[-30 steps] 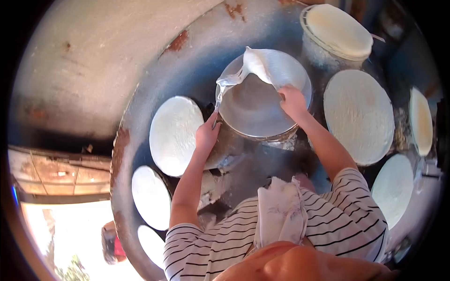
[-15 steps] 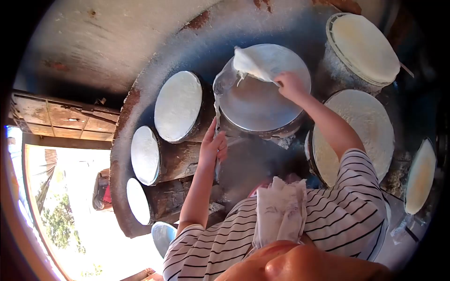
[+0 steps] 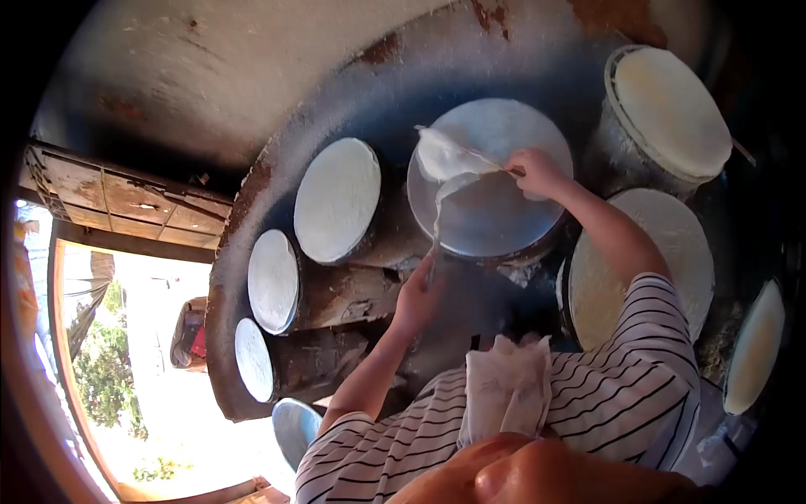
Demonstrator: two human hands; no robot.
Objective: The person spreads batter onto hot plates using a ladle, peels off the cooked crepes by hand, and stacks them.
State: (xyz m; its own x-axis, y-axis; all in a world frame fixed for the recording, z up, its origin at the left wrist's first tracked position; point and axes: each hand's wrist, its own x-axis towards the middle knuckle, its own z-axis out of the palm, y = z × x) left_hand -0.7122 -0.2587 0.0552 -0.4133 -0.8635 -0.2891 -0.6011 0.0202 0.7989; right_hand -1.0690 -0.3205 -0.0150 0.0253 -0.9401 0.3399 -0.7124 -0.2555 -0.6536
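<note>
In front of me is a wide round metal pan (image 3: 512, 223), its grey inside mostly bare. My right hand (image 3: 537, 172) is closed round the end of a thin-handled tool (image 3: 484, 158) above the pan. A soft white mass (image 3: 443, 153) sits at the tool's far end. My left hand (image 3: 418, 296) grips the handle of a white-coated scraper-like tool (image 3: 437, 217), raised from the pan's near left side. Its curved upper end reaches below the white mass; whether they touch I cannot tell. The exact kind of either tool is unclear.
Round vessels topped with smooth white stand left (image 3: 337, 200), below that (image 3: 274, 281) and lower (image 3: 253, 359). Cream-topped ones stand at upper right (image 3: 672, 109), by my right arm (image 3: 592, 286) and far right (image 3: 754, 349). A pale bowl (image 3: 295, 428) is lower left, near a bright opening.
My left hand has moved right and the curved end of its tool has swung right under the white mass. My right hand stays over the pan. The whole view has shifted slightly.
</note>
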